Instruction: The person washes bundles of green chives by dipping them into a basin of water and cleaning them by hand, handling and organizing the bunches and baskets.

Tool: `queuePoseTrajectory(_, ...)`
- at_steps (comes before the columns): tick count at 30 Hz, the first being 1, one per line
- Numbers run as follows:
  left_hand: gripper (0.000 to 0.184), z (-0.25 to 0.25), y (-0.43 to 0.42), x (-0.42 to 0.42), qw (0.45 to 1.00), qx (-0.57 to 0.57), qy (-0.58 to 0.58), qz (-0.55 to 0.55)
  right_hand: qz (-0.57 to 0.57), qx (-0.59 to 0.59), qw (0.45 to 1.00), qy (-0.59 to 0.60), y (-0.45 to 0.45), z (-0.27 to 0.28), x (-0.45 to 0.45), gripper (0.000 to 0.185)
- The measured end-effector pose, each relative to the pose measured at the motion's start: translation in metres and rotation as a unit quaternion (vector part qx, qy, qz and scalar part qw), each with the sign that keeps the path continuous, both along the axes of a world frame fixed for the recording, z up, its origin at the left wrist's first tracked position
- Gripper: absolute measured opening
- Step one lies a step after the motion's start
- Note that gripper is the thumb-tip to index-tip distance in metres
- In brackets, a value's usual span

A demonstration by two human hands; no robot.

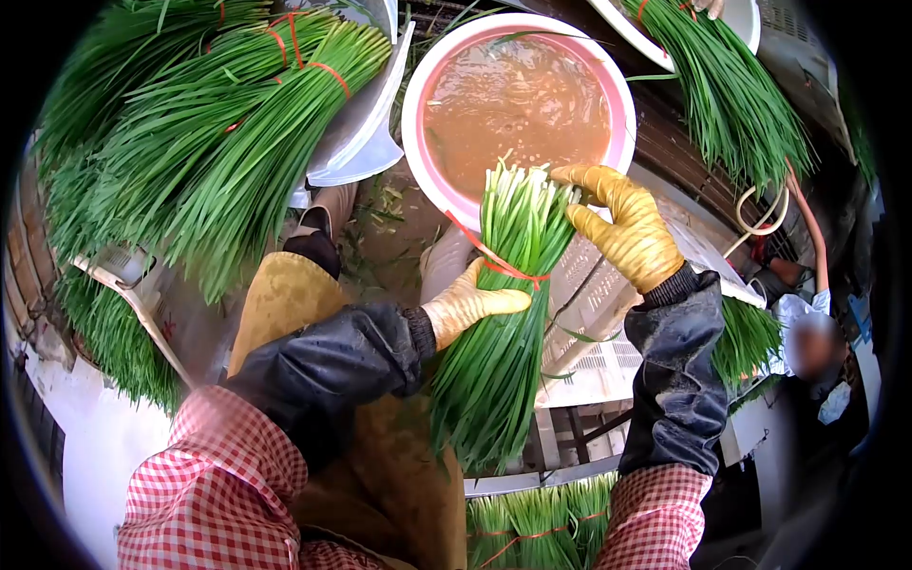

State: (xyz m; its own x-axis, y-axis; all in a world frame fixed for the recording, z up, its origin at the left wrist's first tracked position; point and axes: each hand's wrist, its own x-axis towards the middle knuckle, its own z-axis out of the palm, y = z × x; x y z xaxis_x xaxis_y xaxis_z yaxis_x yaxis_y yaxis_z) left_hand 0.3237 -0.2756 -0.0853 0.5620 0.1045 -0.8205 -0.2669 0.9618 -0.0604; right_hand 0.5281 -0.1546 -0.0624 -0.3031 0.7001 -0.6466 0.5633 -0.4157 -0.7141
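Note:
A bundle of long green leafy stalks [503,351], tied with a red band, stands upright with its pale cut ends toward the basin. My left hand [473,304], in a yellowish glove, grips it beside the band, thumb across the front. At the pale ends, my right hand [617,220], in a yellow glove, has its thumb and fingers apart and touches the right edge of the stalks. Just beyond the ends is a pink and white basin [413,123] of brown, murky water [518,104].
Tied green bundles [228,142] fill the upper left beside a white container [366,152]. Another bundle [722,104] lies at upper right near a hose [807,228]. A white perforated crate [594,366] stands right of centre. A person [807,323] is at far right. More bundles [541,522] lie below.

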Motion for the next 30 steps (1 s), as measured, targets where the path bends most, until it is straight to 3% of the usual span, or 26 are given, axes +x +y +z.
queuePoseTrajectory(1,0.078,0.001,0.002,0.000,1.000,-0.008,0.012,-0.020,0.087,-0.008,0.996,-0.031,-0.002,-0.003,0.000,0.036)
queuePoseTrajectory(4,0.082,-0.004,-0.003,0.003,1.000,-0.013,0.007,-0.001,0.152,0.044,0.985,-0.070,-0.003,0.001,-0.003,0.033)
queuePoseTrajectory(6,0.082,-0.005,-0.003,0.004,1.000,-0.012,0.006,-0.010,0.130,0.020,0.988,-0.079,0.000,-0.006,-0.006,0.031)
queuePoseTrajectory(8,0.082,-0.005,-0.003,0.004,1.000,-0.013,0.006,-0.020,0.118,-0.101,0.976,-0.150,0.006,-0.008,-0.011,0.028)
queuePoseTrajectory(10,0.082,-0.004,-0.001,0.003,0.999,-0.014,0.005,-0.044,0.160,-0.062,0.968,-0.183,0.002,-0.016,-0.016,0.024)
queuePoseTrajectory(12,0.082,-0.007,0.000,0.002,0.999,-0.018,-0.001,-0.035,0.259,0.160,0.922,-0.240,-0.003,-0.021,-0.021,0.023)
queuePoseTrajectory(14,0.082,-0.009,-0.001,0.001,0.999,-0.023,-0.007,-0.024,0.211,0.157,0.938,-0.226,0.003,-0.023,-0.021,0.022)
queuePoseTrajectory(16,0.070,-0.012,-0.002,-0.002,0.997,-0.027,-0.071,-0.007,0.190,0.112,0.936,-0.276,0.017,-0.037,-0.021,0.022)
queuePoseTrajectory(17,0.069,-0.016,-0.006,-0.002,0.997,-0.028,-0.073,-0.005,0.160,0.156,0.938,-0.265,0.017,-0.047,-0.016,0.021)
queuePoseTrajectory(21,0.067,-0.009,-0.006,-0.007,0.998,-0.027,-0.047,-0.020,0.169,0.098,0.925,-0.325,0.053,-0.092,0.019,0.023)
queuePoseTrajectory(24,0.065,0.011,0.010,-0.017,0.992,-0.060,-0.112,-0.007,0.160,0.128,0.839,-0.505,0.063,-0.157,0.100,0.019)
queuePoseTrajectory(26,0.067,0.019,0.012,-0.025,0.988,-0.102,-0.113,0.014,0.129,0.019,0.794,-0.594,0.063,-0.151,0.120,0.027)
queuePoseTrajectory(28,0.066,0.017,0.011,-0.030,0.997,-0.024,-0.075,0.014,0.133,-0.017,0.761,-0.635,0.053,-0.127,0.097,0.036)
queuePoseTrajectory(30,0.058,0.010,0.010,-0.034,0.994,-0.071,-0.075,0.046,0.009,0.082,0.873,-0.480,0.031,-0.103,0.065,0.058)
